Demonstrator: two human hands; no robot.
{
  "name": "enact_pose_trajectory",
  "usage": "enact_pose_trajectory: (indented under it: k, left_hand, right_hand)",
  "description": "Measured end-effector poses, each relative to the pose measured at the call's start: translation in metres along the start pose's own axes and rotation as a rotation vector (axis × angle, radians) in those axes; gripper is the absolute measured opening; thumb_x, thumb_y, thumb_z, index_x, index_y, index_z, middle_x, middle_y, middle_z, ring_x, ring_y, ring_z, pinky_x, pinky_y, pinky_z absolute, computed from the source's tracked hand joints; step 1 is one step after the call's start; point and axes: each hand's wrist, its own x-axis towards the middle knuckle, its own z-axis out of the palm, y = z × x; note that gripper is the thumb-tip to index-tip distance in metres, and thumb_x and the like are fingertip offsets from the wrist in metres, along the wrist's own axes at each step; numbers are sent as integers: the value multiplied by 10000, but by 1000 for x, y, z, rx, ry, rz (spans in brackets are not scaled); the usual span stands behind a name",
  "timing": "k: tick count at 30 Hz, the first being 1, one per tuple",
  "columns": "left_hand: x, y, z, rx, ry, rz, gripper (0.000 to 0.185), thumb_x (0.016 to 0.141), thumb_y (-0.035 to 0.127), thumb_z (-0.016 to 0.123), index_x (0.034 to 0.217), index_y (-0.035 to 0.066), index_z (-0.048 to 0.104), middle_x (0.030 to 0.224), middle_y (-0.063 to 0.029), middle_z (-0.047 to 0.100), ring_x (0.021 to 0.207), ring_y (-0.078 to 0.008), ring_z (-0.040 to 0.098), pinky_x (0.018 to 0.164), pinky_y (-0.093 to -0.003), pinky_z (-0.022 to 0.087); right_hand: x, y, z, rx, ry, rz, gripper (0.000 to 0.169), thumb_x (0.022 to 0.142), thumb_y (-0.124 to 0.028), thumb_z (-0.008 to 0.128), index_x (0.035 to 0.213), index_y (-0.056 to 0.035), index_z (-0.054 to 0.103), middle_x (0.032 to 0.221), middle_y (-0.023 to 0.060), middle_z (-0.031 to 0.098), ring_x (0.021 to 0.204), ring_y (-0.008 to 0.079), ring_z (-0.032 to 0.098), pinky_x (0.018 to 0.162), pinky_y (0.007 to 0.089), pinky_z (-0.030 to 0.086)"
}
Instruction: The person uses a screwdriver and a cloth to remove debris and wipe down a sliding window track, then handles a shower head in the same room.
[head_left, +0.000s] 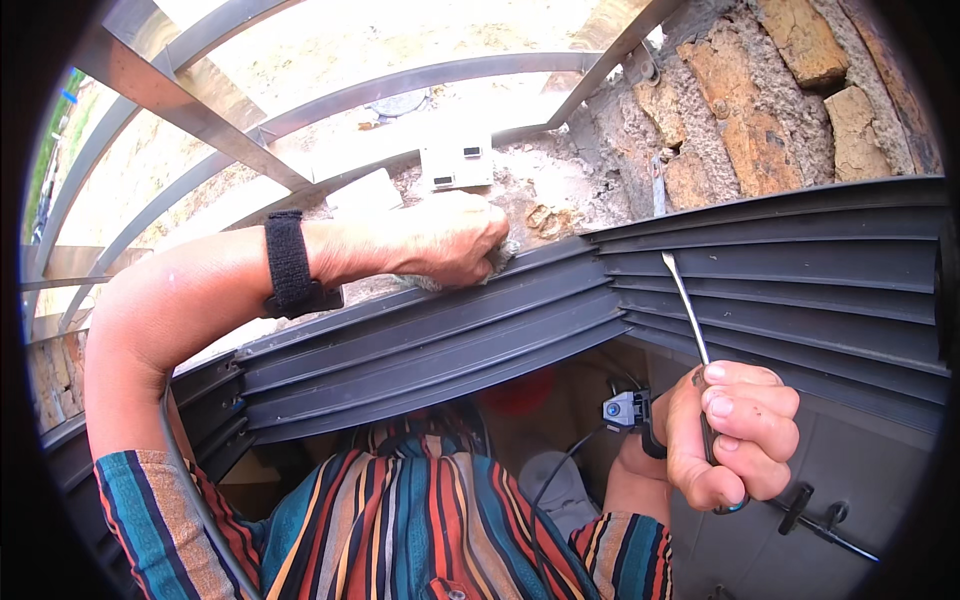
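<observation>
My left hand is curled over a greyish rag at the outer edge of the dark grey metal window frame. Most of the rag is hidden under the palm and fingers. In my right hand is a flat-blade screwdriver, its handle wrapped by my fingers. The screwdriver points up and away, its tip in front of the ribbed side tracks of the frame. Whether the tip touches a track I cannot tell. Just beyond my left hand sits a white box with two small dark windows.
Outside the frame, metal bars form a cage over the bright ground. A rough wall of brick and mortar rises at the right. A cable runs along my left arm. A small camera is strapped to my right wrist, with a thin cable.
</observation>
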Motion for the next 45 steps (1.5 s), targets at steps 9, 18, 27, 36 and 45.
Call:
enact_pose_trajectory:
  k: [9, 18, 27, 36, 45]
  left_hand:
    - [47, 13, 24, 152, 333, 297, 220, 820, 156, 684, 815, -8, 537, 650, -188, 575, 634, -370, 620, 585, -460, 496]
    - [58, 21, 20, 14, 344, 112, 214, 764, 193, 702, 749, -8, 630, 665, -207, 624, 682, -342, 671, 639, -441, 533]
    - [-5, 30, 1, 332, 4, -116, 143, 797, 138, 630, 833, 34, 722, 818, -165, 707, 771, -291, 705, 673, -395, 559]
    - [-70, 91, 15, 350, 620, -83, 148, 795, 69, 618, 905, -19, 574, 832, -147, 610, 806, -289, 645, 654, -383, 532]
    - [-165, 90, 79, 32, 888, -152, 153, 780, -18, 710, 886, 6, 604, 795, -99, 594, 709, -267, 603, 594, -349, 492]
  right_hand:
    - [-6, 3, 2, -43, 61, -32, 418, 1005, -442, 463, 795, -88, 391, 722, 62, 520, 548, 147, 476, 378, 257, 478]
    - [-4, 8, 2, -1, 83, -61, 414, 1011, -446, 445, 812, -86, 401, 722, 66, 532, 542, 145, 476, 393, 275, 495]
    - [-1, -5, 4, 87, 142, 109, 545, 974, -617, 375, 834, -94, 433, 752, 88, 562, 601, 193, 511, 486, 331, 536]
    - [-14, -44, 3, -196, -98, 313, 650, 953, -657, 391, 924, -19, 509, 814, 157, 615, 657, 234, 590, 580, 320, 507]
    - [-23, -18, 49, -53, -128, 732, 205, 880, -140, 742, 825, 1, 605, 772, 61, 609, 658, 140, 551, 613, 257, 456]
